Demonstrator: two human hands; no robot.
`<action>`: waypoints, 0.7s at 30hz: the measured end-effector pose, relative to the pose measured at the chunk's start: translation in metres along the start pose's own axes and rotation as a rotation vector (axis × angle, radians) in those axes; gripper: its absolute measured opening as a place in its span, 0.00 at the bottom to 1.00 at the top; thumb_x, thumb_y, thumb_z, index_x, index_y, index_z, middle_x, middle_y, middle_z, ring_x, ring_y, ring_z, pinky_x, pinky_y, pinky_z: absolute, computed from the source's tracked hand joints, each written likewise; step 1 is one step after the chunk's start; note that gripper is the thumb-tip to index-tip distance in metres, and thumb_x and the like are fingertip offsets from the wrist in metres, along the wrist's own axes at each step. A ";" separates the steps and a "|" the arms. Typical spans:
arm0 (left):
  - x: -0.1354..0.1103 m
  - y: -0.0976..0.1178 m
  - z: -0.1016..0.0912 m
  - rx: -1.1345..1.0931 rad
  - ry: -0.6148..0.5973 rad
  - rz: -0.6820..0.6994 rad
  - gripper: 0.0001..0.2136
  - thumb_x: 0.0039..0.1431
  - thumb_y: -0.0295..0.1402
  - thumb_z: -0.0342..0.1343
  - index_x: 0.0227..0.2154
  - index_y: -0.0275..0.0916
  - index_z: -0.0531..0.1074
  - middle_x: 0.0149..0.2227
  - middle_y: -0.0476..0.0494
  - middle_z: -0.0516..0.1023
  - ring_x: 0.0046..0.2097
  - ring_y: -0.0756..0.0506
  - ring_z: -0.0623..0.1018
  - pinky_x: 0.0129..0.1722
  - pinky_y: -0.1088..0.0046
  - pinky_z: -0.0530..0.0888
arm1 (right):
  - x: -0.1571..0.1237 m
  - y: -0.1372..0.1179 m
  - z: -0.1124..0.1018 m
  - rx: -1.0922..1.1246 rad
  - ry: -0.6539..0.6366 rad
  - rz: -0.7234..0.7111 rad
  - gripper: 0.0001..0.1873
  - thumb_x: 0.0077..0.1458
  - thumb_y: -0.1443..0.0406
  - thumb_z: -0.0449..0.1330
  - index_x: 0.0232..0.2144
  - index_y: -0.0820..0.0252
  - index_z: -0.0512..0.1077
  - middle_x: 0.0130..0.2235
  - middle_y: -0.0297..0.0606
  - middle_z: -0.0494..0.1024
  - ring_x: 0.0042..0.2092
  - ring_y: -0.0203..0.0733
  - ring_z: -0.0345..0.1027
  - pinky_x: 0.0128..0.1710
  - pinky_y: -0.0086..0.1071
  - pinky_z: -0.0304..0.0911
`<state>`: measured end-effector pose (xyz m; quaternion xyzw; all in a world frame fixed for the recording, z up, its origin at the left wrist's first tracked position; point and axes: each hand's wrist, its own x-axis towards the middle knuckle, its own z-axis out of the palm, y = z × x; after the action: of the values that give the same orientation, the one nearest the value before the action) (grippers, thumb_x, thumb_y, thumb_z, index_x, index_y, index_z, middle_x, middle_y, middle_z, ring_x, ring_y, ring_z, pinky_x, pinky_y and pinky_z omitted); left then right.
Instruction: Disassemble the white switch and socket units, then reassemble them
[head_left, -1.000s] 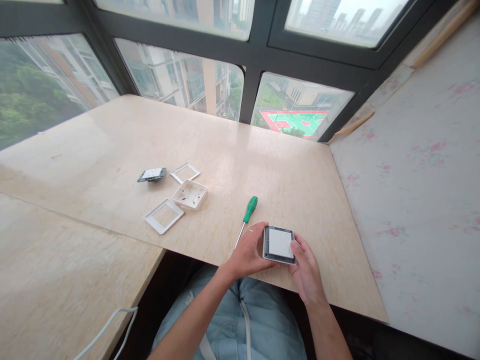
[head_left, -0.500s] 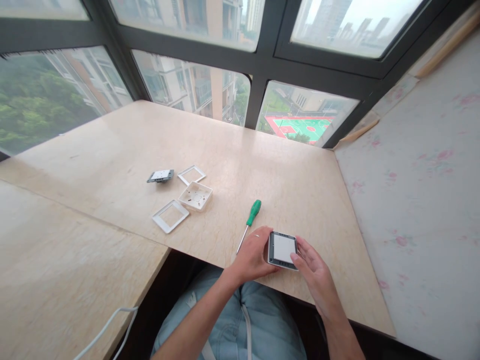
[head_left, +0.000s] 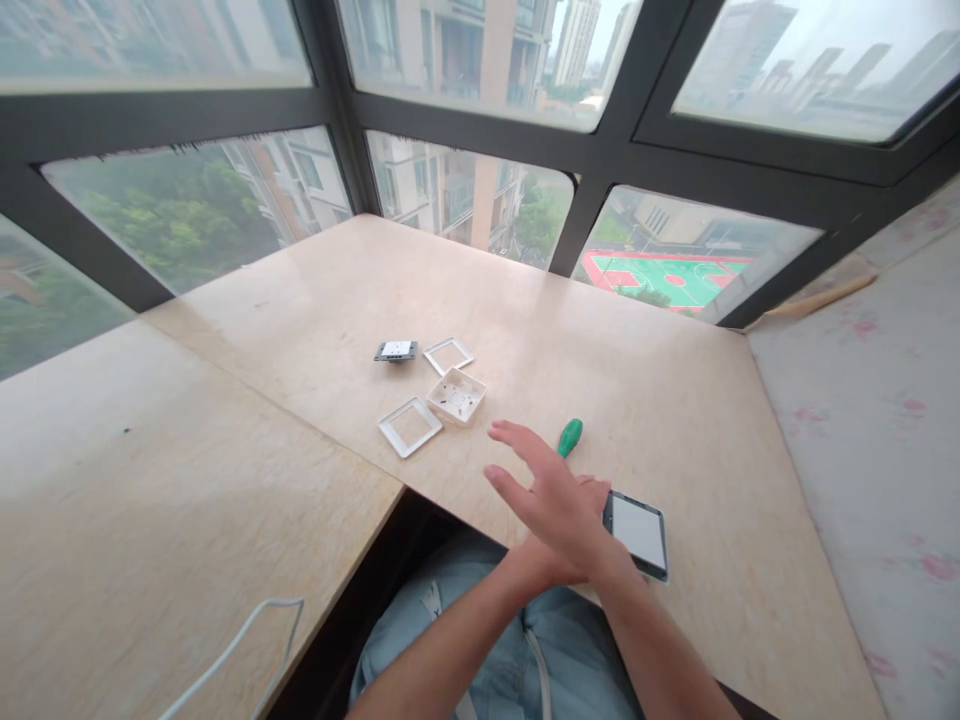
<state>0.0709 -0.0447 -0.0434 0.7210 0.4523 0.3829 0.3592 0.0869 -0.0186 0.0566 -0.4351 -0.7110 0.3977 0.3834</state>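
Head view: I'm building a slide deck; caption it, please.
Open right hand crossed over the left hand at the panel, screwdriver beyond.

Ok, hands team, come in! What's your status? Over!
Right hand open, empty, crossed over left hand. Left hand at edge of gray-rimmed white panel, grip mostly hidden. Green screwdriver close by, shaft hidden behind hands.

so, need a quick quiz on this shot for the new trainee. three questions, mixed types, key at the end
1. Which thing is right at the visible fingers of the left hand? A) white cable B) grey-edged panel C) wallpaper
2. True or false: in this view, the right hand crosses in front of the left wrist.
3. How many loose white frames lie by the open white box?

Key: 1. B; 2. True; 3. Two.
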 end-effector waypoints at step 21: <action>0.012 -0.003 0.001 0.109 -0.179 0.160 0.40 0.44 0.44 0.70 0.58 0.33 0.61 0.55 0.28 0.74 0.59 0.30 0.72 0.61 0.54 0.69 | 0.063 -0.005 0.140 -0.967 -0.586 -0.197 0.12 0.60 0.75 0.55 0.42 0.69 0.76 0.43 0.53 0.79 0.46 0.51 0.74 0.39 0.37 0.69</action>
<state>0.0745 -0.0325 -0.0437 0.8044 0.3796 0.3193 0.3270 -0.0604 0.0060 0.0188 -0.3644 -0.9258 0.0938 -0.0372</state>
